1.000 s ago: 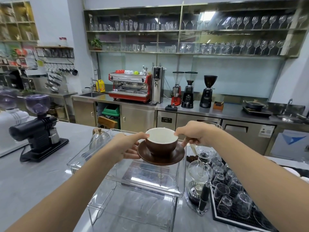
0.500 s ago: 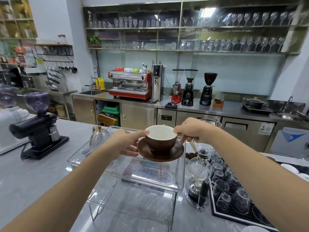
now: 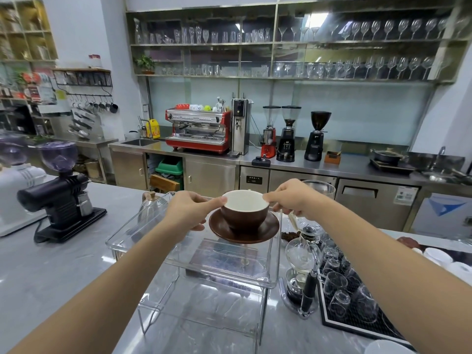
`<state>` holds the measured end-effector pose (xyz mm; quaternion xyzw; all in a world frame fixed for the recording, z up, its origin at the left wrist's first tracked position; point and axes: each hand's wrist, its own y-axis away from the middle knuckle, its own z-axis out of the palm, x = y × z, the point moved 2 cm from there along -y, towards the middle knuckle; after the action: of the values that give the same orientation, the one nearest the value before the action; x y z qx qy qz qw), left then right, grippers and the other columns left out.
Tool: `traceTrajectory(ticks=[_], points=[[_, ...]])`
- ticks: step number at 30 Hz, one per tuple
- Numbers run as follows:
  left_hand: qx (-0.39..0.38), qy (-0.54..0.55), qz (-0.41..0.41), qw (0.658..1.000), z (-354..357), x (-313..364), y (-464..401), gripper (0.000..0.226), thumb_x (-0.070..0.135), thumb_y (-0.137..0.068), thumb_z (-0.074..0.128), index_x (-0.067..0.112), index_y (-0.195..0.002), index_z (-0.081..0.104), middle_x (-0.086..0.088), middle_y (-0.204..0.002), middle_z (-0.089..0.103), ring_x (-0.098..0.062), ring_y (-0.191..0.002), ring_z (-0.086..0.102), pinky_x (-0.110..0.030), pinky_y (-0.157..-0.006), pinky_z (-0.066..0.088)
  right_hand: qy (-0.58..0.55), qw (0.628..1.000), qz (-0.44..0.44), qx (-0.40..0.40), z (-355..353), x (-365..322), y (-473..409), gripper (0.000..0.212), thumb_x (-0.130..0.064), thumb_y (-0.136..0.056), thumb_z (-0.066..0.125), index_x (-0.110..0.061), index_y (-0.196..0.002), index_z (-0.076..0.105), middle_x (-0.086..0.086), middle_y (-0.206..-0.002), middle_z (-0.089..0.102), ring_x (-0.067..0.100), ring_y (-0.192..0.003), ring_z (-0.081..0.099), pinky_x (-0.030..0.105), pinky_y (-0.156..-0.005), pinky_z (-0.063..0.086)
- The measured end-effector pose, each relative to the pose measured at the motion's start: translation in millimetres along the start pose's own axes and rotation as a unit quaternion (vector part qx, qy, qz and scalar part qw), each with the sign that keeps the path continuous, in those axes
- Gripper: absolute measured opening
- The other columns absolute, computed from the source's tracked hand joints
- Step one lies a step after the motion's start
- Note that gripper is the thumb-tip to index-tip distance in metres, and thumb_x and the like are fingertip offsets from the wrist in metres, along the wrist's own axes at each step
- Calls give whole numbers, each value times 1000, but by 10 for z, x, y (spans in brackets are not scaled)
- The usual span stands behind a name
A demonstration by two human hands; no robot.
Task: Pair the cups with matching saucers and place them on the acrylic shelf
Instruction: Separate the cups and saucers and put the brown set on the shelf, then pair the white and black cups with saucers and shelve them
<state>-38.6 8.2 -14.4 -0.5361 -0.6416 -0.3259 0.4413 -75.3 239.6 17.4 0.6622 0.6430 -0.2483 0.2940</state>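
A brown cup [image 3: 244,215] with a white inside sits on a matching brown saucer [image 3: 268,227]. Both hang just above the far right part of the clear acrylic shelf [image 3: 143,247]. My left hand [image 3: 190,209] pinches the cup's left rim with the thumb, its fingers under the saucer's left edge. My right hand [image 3: 293,198] pinches the cup's right rim, fingers curled behind it. I cannot tell whether the saucer touches the shelf top.
A black grinder [image 3: 61,195] stands at the left of the grey counter. A glass siphon brewer [image 3: 304,261] and a black tray of small glasses [image 3: 342,295] stand right of the shelf. White cups [image 3: 444,261] sit at the far right. A glass kettle [image 3: 150,203] is behind the shelf.
Both hands have carried the cup and saucer slightly forward and lower over the shelf top. The grip on the cup is unchanged.
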Motion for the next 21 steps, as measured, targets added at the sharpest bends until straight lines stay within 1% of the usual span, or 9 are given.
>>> traceTrajectory(ticks=[3, 5, 6, 8, 10, 13, 15, 18, 21], points=[[22, 6, 15, 1000, 3, 28, 10, 37, 50, -83, 73, 13, -89, 69, -4, -89, 68, -19, -81, 66, -24, -54, 54, -29, 999, -17, 22, -21, -7, 66, 31, -33, -89, 66, -3, -88, 69, 20, -87, 70, 19, -63, 49, 24, -49, 35], [40, 14, 31, 999, -6, 74, 35, 37, 50, -86, 70, 13, -87, 70, -6, -88, 69, -18, -79, 64, -25, -56, 55, -29, 998, -39, 36, -37, -21, 111, 23, -31, -90, 64, -9, -82, 62, 17, -79, 55, 22, -64, 45, 23, -49, 38], [50, 16, 45, 998, -8, 110, 55, 36, 50, -87, 68, 14, -86, 70, -5, -87, 69, -18, -78, 63, -28, -60, 56, -28, 997, -50, 47, -51, -20, 131, 23, -30, -90, 64, -9, -80, 60, 14, -78, 53, 22, -65, 44, 25, -52, 41], [65, 3, 80, 995, 2, 194, 109, 35, 50, -87, 68, 15, -89, 72, -2, -86, 70, -15, -80, 63, -29, -66, 53, -28, 995, -69, 70, -83, -13, 182, 28, -31, -89, 64, -4, -80, 61, 8, -77, 61, 18, -66, 51, 31, -62, 48], [76, -23, 121, 989, 37, 291, 184, 34, 50, -85, 70, 17, -95, 73, 3, -88, 72, -12, -84, 64, -25, -66, 49, -17, 992, -85, 89, -122, -15, 257, 25, -35, -88, 65, -10, -89, 64, 0, -84, 65, 16, -76, 59, 37, -74, 54], [77, -89, 195, 974, 159, 427, 295, 40, 50, -83, 71, 18, -106, 72, 5, -97, 72, -12, -92, 65, -25, -75, 49, 44, 986, -120, 112, -192, -15, 437, 27, -41, -87, 64, -18, -101, 63, -4, -95, 65, 16, -91, 62, 37, -78, 54], [72, -150, 253, 953, 285, 505, 397, 45, 50, -84, 70, 18, -115, 70, 4, -111, 69, -13, -103, 61, -27, -85, 47, 105, 974, -148, 136, -256, 43, 552, 35, -44, -87, 62, -20, -113, 60, -4, -109, 64, 16, -102, 59, 37, -86, 51], [72, -216, 343, 911, 494, 622, 569, 48, 50, -86, 68, 17, -121, 69, 1, -125, 66, -17, -120, 55, -34, -101, 41, 156, 955, -184, 170, -357, 220, 721, 49, -45, -88, 61, -18, -128, 56, -2, -128, 61, 18, -118, 55, 45, -102, 44], [19, -288, 379, 879, 716, 663, 672, 59, 52, -91, 61, 19, -139, 57, -2, -150, 50, -20, -143, 37, -36, -119, 23, 196, 941, -201, 186, -425, 397, 868, 54, -48, -89, 59, -20, -135, 52, -3, -134, 55, 20, -127, 49, 45, -108, 40]])
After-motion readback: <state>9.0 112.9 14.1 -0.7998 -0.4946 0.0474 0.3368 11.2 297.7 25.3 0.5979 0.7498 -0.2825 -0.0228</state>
